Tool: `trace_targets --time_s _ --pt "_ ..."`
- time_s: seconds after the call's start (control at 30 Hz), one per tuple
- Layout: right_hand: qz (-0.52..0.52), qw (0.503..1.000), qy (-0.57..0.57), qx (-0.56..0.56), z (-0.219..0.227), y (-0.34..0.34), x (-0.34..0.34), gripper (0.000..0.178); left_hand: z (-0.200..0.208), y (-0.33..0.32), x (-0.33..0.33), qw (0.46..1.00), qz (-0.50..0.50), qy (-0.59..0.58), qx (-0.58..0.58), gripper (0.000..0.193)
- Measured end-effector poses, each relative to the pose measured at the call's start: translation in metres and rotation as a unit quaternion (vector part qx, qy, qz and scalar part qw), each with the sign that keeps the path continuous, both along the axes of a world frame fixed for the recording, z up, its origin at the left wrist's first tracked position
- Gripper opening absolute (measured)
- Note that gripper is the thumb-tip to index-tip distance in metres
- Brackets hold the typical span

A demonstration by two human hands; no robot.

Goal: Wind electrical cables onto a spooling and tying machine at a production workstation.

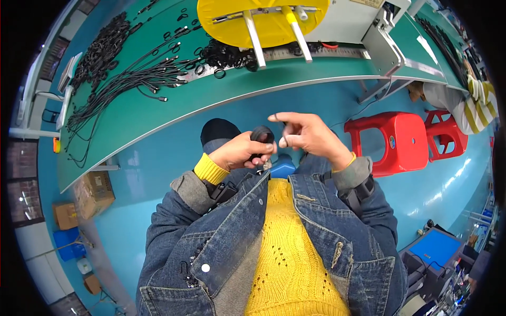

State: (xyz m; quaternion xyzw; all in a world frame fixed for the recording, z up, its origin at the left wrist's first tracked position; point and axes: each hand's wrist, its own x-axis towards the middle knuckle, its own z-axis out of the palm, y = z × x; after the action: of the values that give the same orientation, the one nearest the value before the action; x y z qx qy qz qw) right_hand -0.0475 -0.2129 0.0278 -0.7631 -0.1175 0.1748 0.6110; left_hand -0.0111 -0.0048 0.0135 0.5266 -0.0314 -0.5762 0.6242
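Note:
My left hand (pixel 234 152) is closed around a small coil of black cable (pixel 262 135), held over my lap below the table edge. Just to its right is my right hand (pixel 317 136), its index finger reaching toward the coil and its thumb bent below. A thin black band (pixel 285 126) shows at these fingers, looped or pinched there; how it is held is partly hidden. The two hands are close together but apart.
Ahead, a green table (pixel 174 113) carries loose black cables (pixel 126 81), a heap of bundled cables (pixel 103 47) and several black rings (pixel 220 73). A yellow disc (pixel 226 34) with two pale rods overhangs its edge. Red stools (pixel 400 142) stand right, near another person's striped sleeve (pixel 477 113).

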Motion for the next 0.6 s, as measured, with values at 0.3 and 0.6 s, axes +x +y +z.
trace_targets --time_s 0.3,0.6 --pt "0.141 0.973 -0.159 -0.086 -0.018 0.024 0.015 0.034 -0.001 0.002 -0.001 0.996 -0.015 -0.065 0.064 0.019" --pt "-0.170 0.966 0.139 0.136 0.000 0.004 0.004 0.021 -0.004 -0.004 0.011 0.938 0.095 0.254 -0.216 0.054"
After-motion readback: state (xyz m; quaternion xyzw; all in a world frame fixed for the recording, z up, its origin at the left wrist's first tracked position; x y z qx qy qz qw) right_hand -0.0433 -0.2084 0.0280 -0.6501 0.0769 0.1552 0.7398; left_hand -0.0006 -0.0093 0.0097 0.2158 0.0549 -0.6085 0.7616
